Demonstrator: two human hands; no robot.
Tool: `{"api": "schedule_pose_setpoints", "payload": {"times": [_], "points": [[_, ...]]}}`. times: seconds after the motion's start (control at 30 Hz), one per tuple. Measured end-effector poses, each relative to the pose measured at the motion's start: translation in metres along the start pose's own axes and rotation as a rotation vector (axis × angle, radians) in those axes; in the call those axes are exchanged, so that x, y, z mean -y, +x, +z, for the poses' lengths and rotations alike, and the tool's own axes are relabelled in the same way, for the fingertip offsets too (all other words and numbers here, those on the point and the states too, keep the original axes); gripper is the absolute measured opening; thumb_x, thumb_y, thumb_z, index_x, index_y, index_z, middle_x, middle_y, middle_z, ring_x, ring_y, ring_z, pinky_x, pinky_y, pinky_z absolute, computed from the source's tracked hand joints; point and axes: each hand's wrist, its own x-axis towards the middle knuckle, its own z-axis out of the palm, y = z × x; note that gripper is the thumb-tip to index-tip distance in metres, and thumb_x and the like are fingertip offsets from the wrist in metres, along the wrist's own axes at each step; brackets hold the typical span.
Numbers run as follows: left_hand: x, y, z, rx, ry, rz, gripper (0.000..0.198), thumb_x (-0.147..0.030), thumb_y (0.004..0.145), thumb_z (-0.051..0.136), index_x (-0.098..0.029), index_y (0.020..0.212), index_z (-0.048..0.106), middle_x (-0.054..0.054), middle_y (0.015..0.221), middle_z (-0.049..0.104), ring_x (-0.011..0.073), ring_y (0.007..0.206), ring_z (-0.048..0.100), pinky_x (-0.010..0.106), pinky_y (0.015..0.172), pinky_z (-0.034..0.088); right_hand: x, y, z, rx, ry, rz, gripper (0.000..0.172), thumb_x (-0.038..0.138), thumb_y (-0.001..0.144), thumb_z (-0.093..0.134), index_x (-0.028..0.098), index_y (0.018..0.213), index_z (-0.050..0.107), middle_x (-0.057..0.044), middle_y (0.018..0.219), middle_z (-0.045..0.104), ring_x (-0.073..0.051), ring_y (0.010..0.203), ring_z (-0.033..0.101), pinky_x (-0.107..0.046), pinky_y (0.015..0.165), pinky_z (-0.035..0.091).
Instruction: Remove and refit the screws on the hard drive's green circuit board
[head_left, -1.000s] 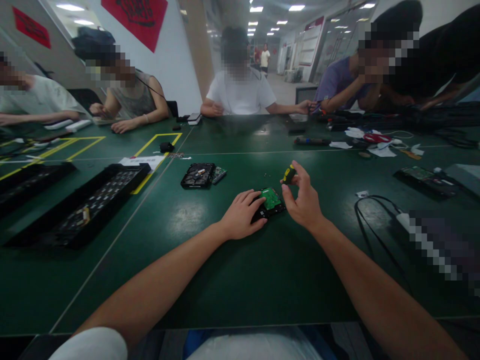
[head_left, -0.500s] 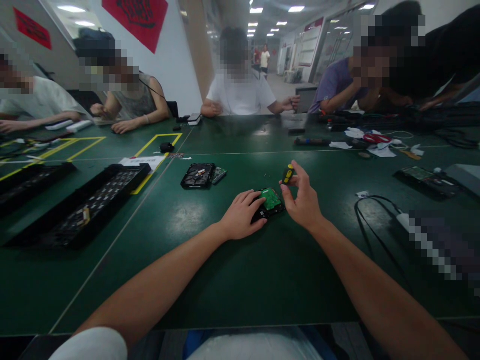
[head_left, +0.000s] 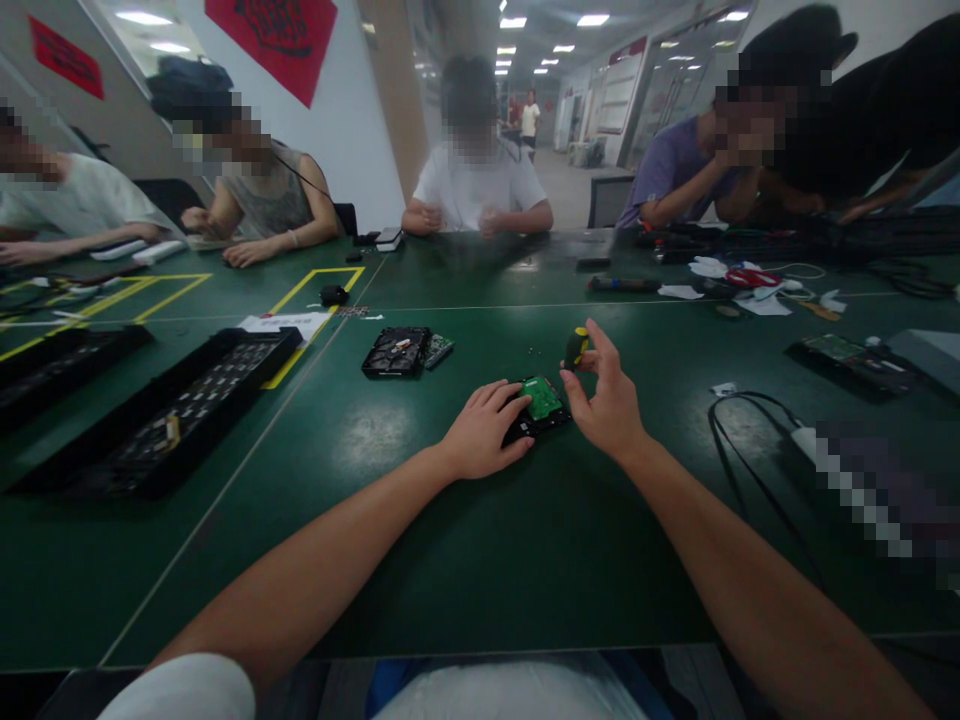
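Note:
A hard drive [head_left: 544, 402] with a green circuit board facing up lies on the green table in front of me. My left hand [head_left: 489, 428] grips it from the left, fingers across its top and thumb along the near edge. In my right hand [head_left: 606, 395] a yellow and black screwdriver [head_left: 576, 348] is pinched upright by its handle, over the drive's right far corner. Its shaft and tip are too small to make out. Several tiny screws [head_left: 534, 351] lie just beyond the drive.
An opened drive casing [head_left: 396, 352] and a loose circuit board [head_left: 439, 349] lie to the left. Farther left are long black trays [head_left: 217, 385]. On the right are a cable [head_left: 716, 430], another drive [head_left: 855, 362] and scattered tools [head_left: 622, 284]. Co-workers [head_left: 480, 185] sit across the table.
The screwdriver handle has turned slightly between my right fingers. My left hand and the drive stay in place. The co-worker opposite has brought one hand inward.

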Motion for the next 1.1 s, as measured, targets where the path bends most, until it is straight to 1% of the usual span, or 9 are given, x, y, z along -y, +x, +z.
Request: {"api": "schedule_pose_setpoints", "payload": {"times": [0.07,0.17,0.37,0.53,0.6,0.67,0.83,0.9,1.1], "points": [[0.0004,0.0001,0.0005,-0.002,-0.002,0.003,0.069,-0.051,0.096,0.067,-0.016,0.154,0.053,0.019,0.161,0.049,0.0409,0.154,0.04,0.061,0.129,0.034,0.0001,-0.0005,0.0008,0.02,0.017,0.0,0.075,0.031,0.104,0.057,0.033,0.169,0.02,-0.014,0.155,0.059,-0.028,0.107,0.076,-0.054,0.101,0.063],[0.0011,0.0,0.0011,-0.004,-0.005,0.007,0.07,-0.051,0.096,0.068,-0.016,0.154,0.053,0.019,0.161,0.049,0.0409,0.154,0.04,0.06,0.129,0.033,-0.0004,-0.0009,0.0012,0.004,0.005,-0.001,0.073,0.033,0.103,0.059,0.033,0.167,0.025,-0.014,0.152,0.061,-0.028,0.105,0.076,-0.053,0.1,0.063],[0.0005,-0.0002,0.0003,-0.003,-0.004,0.004,0.07,-0.051,0.096,0.067,-0.017,0.155,0.052,0.018,0.162,0.049,0.0405,0.155,0.04,0.06,0.129,0.034,-0.0015,-0.0013,0.0004,-0.059,-0.02,0.045,0.073,0.037,0.098,0.07,0.032,0.162,0.034,-0.008,0.119,0.073,-0.028,0.094,0.074,-0.051,0.091,0.065],[-0.0004,-0.0003,-0.0007,-0.001,0.005,0.002,0.07,-0.051,0.097,0.067,-0.016,0.155,0.053,0.018,0.161,0.049,0.0404,0.155,0.04,0.06,0.129,0.034,-0.0025,-0.0022,0.0013,-0.019,0.022,0.035,0.076,0.032,0.101,0.063,0.033,0.167,0.025,-0.012,0.138,0.069,-0.027,0.1,0.076,-0.051,0.095,0.064],[-0.0002,-0.0004,-0.0005,-0.001,0.009,0.005,0.069,-0.051,0.097,0.066,-0.015,0.155,0.053,0.019,0.161,0.049,0.0404,0.154,0.04,0.059,0.129,0.035,-0.0027,-0.0024,0.0016,0.003,0.044,0.031,0.076,0.031,0.103,0.06,0.032,0.169,0.022,-0.012,0.137,0.07,-0.027,0.102,0.076,-0.051,0.097,0.064],[0.0,-0.0005,-0.0001,-0.004,0.01,0.008,0.069,-0.052,0.097,0.066,-0.015,0.154,0.053,0.019,0.161,0.05,0.0403,0.154,0.04,0.059,0.129,0.034,-0.0025,-0.0021,0.0013,0.003,0.045,0.027,0.075,0.032,0.103,0.06,0.033,0.168,0.023,-0.011,0.134,0.071,-0.026,0.1,0.076,-0.051,0.097,0.064],[0.0005,-0.0001,0.0005,-0.003,0.015,0.006,0.07,-0.052,0.097,0.066,-0.016,0.155,0.053,0.018,0.161,0.049,0.0402,0.154,0.04,0.06,0.129,0.034,-0.0009,0.0002,-0.0014,-0.045,-0.044,-0.011,0.07,0.038,0.1,0.068,0.034,0.163,0.037,-0.01,0.135,0.07,-0.028,0.1,0.074,-0.053,0.095,0.064],[0.0005,0.0001,0.0006,-0.003,0.016,0.007,0.07,-0.052,0.097,0.066,-0.016,0.155,0.053,0.018,0.161,0.049,0.0403,0.154,0.04,0.06,0.128,0.034,-0.0003,0.0008,-0.0021,-0.039,-0.053,-0.019,0.07,0.037,0.101,0.066,0.035,0.164,0.035,-0.01,0.135,0.071,-0.028,0.1,0.074,-0.053,0.095,0.064],[0.0007,0.0,0.0014,-0.014,0.001,0.014,0.069,-0.052,0.096,0.067,-0.016,0.154,0.054,0.019,0.16,0.05,0.0403,0.154,0.041,0.06,0.128,0.035,0.0008,0.0001,-0.0013,0.011,-0.009,-0.024,0.072,0.03,0.104,0.058,0.034,0.168,0.025,-0.012,0.153,0.061,-0.028,0.105,0.075,-0.054,0.099,0.064]]}}
